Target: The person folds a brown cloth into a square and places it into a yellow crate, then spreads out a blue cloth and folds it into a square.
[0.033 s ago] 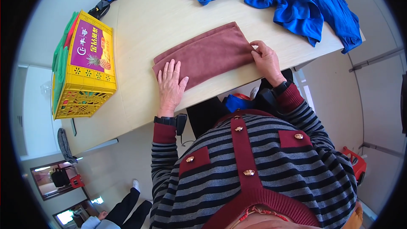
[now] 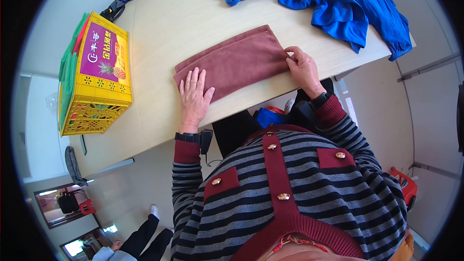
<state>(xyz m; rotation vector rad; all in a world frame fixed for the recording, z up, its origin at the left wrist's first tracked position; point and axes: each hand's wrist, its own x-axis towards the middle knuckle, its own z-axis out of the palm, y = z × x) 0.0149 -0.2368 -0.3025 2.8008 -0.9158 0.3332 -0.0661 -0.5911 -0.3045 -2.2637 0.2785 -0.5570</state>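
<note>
A folded brownish-red towel [image 2: 239, 63] lies aslant on the light wooden table [image 2: 159, 29], close to its near edge. Its upper layer stops a little short of the far edge, so a strip of the layer beneath shows. My left hand [image 2: 194, 99] rests flat on the towel's near left corner, fingers stretched out. At the right end, the thumb and index finger of my right hand [image 2: 305, 70] pinch the towel's edge. The other fingers of that hand are curled.
A yellow plastic crate [image 2: 99, 109] with green and red cloth in it stands at the table's left. Rumpled blue cloth [image 2: 333, 10] lies at the far right and hangs over the edge. A red stool [image 2: 408, 188] is on the floor at right. Another person's legs [image 2: 142, 239] show lower left.
</note>
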